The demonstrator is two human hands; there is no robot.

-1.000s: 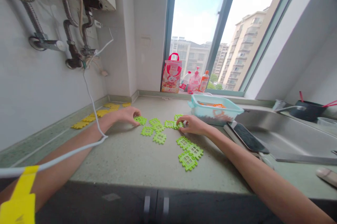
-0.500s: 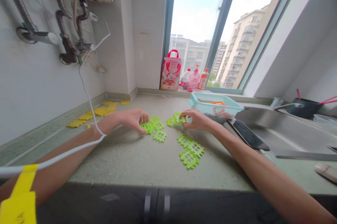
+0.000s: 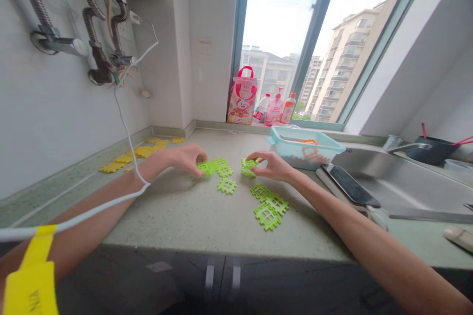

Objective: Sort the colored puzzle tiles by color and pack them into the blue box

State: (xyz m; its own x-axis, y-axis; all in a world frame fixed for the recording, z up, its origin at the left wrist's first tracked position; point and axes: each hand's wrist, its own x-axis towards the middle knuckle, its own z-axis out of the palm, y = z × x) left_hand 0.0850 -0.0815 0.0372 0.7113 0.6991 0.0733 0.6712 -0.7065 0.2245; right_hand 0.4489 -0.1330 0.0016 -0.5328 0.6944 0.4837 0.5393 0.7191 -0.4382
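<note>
My left hand has its thumb and fingers closed around a green interlocking plastic tile. Touching or close to that tile lies another green window-frame tile, with a single green tile just in front. My right hand pinches green tiles by their right side; how many it holds I cannot tell. Nearer to me, on the counter below the right hand, rests a group of 3 green window tiles, some overlapping.
Yellow tiles lie along the left wall. A light-blue tub with orange pieces stands by the metal sink, a phone beside it. A white cable crosses my left arm. Bottles and a pink bag line the windowsill.
The green tiles in my right hand have been drawn together, where two lay spread side by side. My left hand has closed further on its tile. The view has shifted slightly.
</note>
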